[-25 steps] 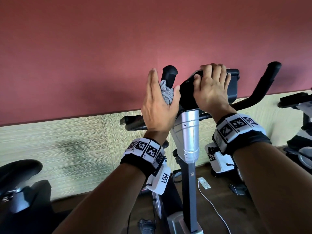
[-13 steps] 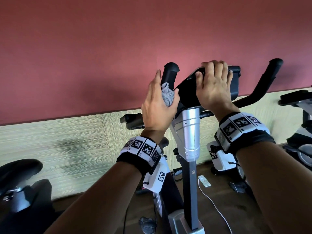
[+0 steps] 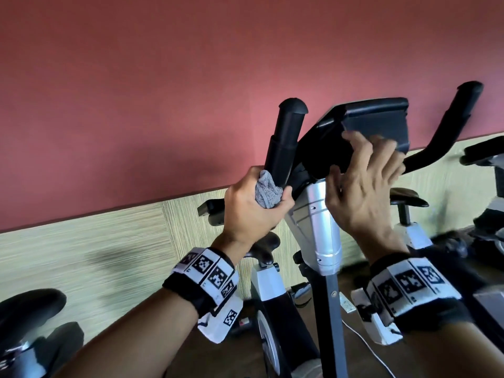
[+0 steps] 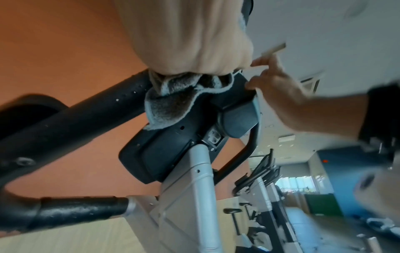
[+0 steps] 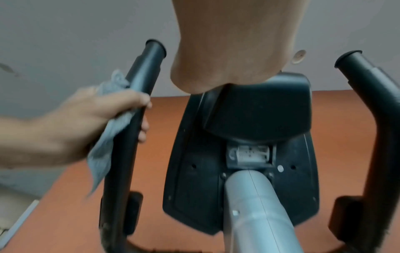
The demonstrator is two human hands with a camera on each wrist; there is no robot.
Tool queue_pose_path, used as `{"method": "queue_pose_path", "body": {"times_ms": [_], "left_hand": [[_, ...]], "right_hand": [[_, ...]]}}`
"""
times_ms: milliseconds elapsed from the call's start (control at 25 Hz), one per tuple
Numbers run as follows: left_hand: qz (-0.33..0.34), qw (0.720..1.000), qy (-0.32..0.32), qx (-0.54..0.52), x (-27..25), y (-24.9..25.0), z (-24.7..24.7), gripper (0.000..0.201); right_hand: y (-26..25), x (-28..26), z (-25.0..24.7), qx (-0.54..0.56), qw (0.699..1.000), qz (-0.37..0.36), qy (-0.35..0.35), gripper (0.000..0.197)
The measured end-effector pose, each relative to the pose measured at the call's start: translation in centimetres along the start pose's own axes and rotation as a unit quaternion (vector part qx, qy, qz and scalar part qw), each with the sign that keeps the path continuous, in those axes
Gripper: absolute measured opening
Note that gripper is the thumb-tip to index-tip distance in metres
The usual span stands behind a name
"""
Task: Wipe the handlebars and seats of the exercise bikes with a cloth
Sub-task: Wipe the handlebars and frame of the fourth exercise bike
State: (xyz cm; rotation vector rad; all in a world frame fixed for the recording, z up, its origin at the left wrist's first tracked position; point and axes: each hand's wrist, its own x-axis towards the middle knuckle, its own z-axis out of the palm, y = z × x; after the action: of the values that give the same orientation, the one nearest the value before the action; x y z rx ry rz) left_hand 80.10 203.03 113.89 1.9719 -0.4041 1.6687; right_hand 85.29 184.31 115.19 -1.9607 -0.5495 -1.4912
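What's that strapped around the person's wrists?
Each bare forearm carries a black band with white blocks printed with black square codes: the left wrist band and the right wrist band. A white housing with another code hangs under the left one. No sleeves or gloves show.

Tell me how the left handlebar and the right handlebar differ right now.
The left handlebar has the left hand wrapped around its lower part with the cloth pressed against it; the right handlebar is bare, with no hand or cloth on it. The right hand is at the console between them. Both are black bars with capped ends, rising either side of the console.
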Motion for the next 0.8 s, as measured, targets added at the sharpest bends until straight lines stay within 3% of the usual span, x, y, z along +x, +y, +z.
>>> {"method": "queue_pose_path", "body": {"times_ms": [200,400,560,800], "left_hand": [[-0.020,1.000,0.009,-0.017,0.0,0.8,0.1,0.028],[-0.054,0.998,0.006,-0.037,-0.6,1.4,0.1,0.028],[-0.055,0.997,0.028,-0.041,-1.0,1.3,0.2,0.023],[0.015,0.996,0.091,0.005,-1.0,0.4,1.3,0.034]], "right_hand": [[1.0,-5.1,3.4,-0.074,0.979,-0.157,-0.109,0.038],[4.2,-6.5,7.5,-0.107,0.946,-0.222,-0.211,0.048],[6.9,-9.0,11.2,-0.091,0.945,-0.254,-0.184,0.034],[10.4,-12.7,16.9,-0.079,0.958,-0.254,-0.109,0.043]]}}
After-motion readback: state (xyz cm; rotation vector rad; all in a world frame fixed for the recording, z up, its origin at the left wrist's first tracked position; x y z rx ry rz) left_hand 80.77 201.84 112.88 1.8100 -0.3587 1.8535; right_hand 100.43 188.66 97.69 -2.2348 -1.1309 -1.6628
